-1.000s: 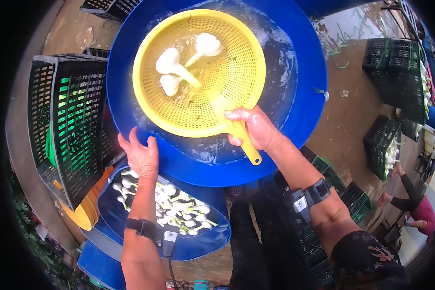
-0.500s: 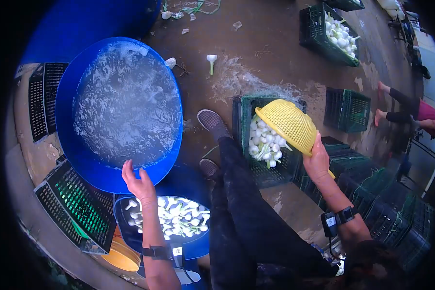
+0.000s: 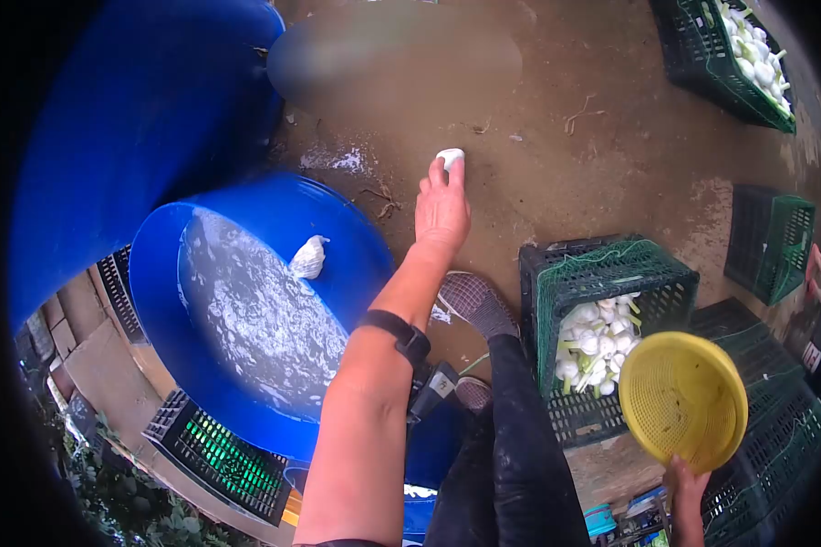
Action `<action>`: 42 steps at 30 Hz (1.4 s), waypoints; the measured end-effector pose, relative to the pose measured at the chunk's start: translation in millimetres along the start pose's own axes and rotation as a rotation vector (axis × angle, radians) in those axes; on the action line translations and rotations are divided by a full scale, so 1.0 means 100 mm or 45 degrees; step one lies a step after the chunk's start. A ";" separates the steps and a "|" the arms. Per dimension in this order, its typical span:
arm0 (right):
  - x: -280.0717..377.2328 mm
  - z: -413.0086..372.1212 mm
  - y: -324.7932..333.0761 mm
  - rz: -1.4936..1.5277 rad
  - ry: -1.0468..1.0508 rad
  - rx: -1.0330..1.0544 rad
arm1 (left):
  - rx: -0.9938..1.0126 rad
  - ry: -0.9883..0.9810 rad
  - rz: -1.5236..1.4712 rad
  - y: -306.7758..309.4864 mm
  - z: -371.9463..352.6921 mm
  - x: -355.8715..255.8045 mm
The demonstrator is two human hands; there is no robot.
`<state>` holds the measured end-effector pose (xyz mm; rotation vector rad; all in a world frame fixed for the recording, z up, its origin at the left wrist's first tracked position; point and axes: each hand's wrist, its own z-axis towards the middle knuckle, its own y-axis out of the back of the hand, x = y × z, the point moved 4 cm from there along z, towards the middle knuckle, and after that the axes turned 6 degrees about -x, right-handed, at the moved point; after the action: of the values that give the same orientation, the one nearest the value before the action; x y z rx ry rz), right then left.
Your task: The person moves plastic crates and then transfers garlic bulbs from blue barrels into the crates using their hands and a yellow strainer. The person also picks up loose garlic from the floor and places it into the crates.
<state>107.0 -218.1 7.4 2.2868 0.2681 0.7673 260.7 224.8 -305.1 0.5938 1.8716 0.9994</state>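
Note:
My left hand reaches down to the wet floor, its fingers closed around a white garlic bulb; the bulb's stem is hidden by the hand. My right hand grips the rim of a yellow plastic colander, tilted so that its inside faces me, with only small specks in it. Just left of the colander, a dark green crate holds several garlic bulbs with trimmed green stems.
A blue tub of frothy water stands at left, a crumpled whitish thing by its rim. A larger blue container rises behind. Another garlic crate stands far right, near a green crate. Dark crates stand at right.
My left hand has moved from beside the water tub to the garlic bulb on the floor and closed on it. The colander has turned from tipped over the crate to facing me, lower right.

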 end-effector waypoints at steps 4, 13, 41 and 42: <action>-0.43 -0.27 0.16 -0.111 -0.206 -0.042 | 0.163 -0.223 0.314 -0.69 0.39 0.08; -0.80 -0.51 0.22 0.120 -0.463 -0.188 | -0.172 -0.125 -0.782 0.37 -1.13 -1.06; 0.25 -2.99 -2.07 -0.691 1.243 1.680 | -0.419 2.021 -0.815 1.93 -8.56 0.40; 0.16 -3.25 -2.22 -0.844 1.369 1.677 | -0.439 2.100 -0.865 1.89 -8.61 0.41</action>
<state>-68.6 131.7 52.6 2.1606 2.4505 1.6351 -516.4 19.7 58.4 -1.4636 2.7041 1.3559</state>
